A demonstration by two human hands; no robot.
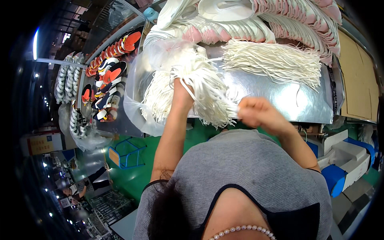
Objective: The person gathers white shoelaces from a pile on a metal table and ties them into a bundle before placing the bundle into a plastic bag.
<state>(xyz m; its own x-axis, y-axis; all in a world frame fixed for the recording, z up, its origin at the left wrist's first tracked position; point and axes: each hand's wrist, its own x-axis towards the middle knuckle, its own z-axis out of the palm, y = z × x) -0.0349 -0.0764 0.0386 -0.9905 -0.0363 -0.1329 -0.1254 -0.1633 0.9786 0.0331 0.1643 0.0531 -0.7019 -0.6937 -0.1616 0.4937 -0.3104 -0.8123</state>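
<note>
A thick bundle of white shoelaces (pixel 206 86) hangs in front of me over the near edge of a shiny metal tabletop (pixel 284 100). My left hand (pixel 183 96) is closed around the bundle, its fingers mostly covered by the laces. To the right, my right hand (pixel 262 115) is closed in a pinch, slightly blurred, at the loose lace ends. A clear plastic bag (pixel 134 90) lies open under and behind the bundle, with more white laces (pixel 157 98) in it. Another pile of white laces (pixel 272 64) is spread flat at the back right of the tabletop.
Stacked white and pink shoe pieces (pixel 224 30) line the back of the table. Orange, black and white shoe parts (pixel 110 80) fill a rack on the left. A blue-framed stool (pixel 127 154) stands on the green floor. Brown cardboard (pixel 358 76) is at the right.
</note>
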